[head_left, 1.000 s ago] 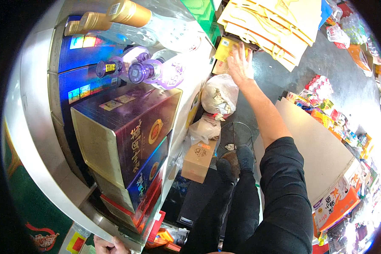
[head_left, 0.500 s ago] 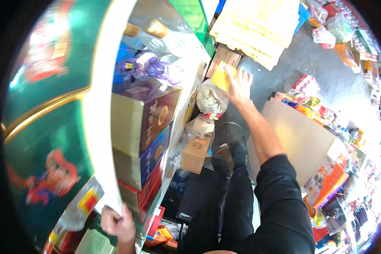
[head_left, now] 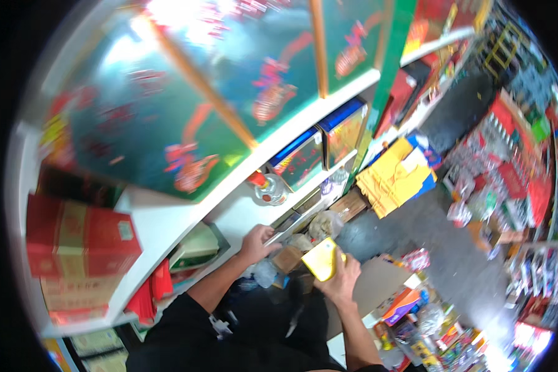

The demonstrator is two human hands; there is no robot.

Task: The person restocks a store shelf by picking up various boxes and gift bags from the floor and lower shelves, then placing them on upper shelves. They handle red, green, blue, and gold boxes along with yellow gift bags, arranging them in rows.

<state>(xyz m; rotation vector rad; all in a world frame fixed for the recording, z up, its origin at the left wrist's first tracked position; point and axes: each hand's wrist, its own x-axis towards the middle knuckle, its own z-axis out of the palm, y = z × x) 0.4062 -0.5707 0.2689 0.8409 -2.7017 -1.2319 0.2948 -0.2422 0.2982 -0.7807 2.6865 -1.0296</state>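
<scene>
In my right hand [head_left: 342,277] is a flat, square yellow piece [head_left: 321,259] that looks like a folded cloth; my fingers are closed on its right edge. My left hand [head_left: 256,245] is at the front edge of a white shelf [head_left: 232,214], its fingers stretched out and apart, with nothing seen in them. Whether its fingertips touch the shelf cannot be made out. On that shelf, beyond the left hand, stands a clear glass bottle [head_left: 271,190] with a red and yellow neck. Dark green gift boxes [head_left: 229,80] with red prints line the shelf above.
Red cartons [head_left: 80,239] are stacked at the left. Below the shelf lie a stuffed plastic bag [head_left: 326,225] and a cardboard box [head_left: 287,258]. A pile of yellow sheets [head_left: 398,177] stands ahead on the right. Mixed packaged goods [head_left: 428,328] crowd the lower right.
The head view has swung to show more of the shelves. My right hand has drawn back nearer my body with the yellow piece. My left hand has let go of the white edge it gripped.
</scene>
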